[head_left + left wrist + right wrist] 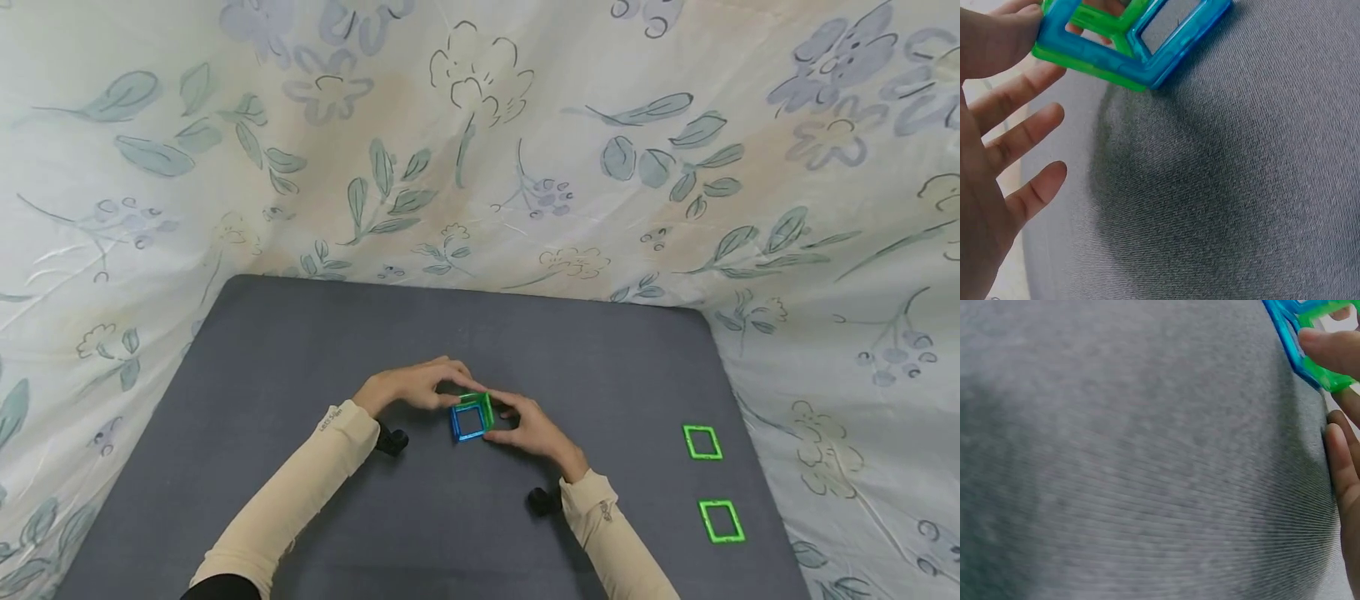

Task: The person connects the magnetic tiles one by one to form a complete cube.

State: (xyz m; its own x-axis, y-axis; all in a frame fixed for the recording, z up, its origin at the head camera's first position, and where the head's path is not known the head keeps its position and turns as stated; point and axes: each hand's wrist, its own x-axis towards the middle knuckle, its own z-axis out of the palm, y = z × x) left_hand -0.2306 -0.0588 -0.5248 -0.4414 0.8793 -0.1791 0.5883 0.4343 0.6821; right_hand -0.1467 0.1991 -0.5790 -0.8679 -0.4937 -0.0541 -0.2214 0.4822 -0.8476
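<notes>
Near the middle of the table, several square frame tiles stand joined in a small box shape. Blue tiles form its near and left sides, while green tiles stand at the back and right. From the left, my left hand pinches the box between thumb and index finger. In the left wrist view its other fingers are spread beside the blue tile. My right hand grips the right side, its thumb lying across the green tile in the right wrist view. Both index fingertips meet near the back corner.
Two loose green square tiles lie on the right of the table, a farther one and a nearer one. A dark grey cover spreads over the tabletop. Floral fabric hangs behind and beside it.
</notes>
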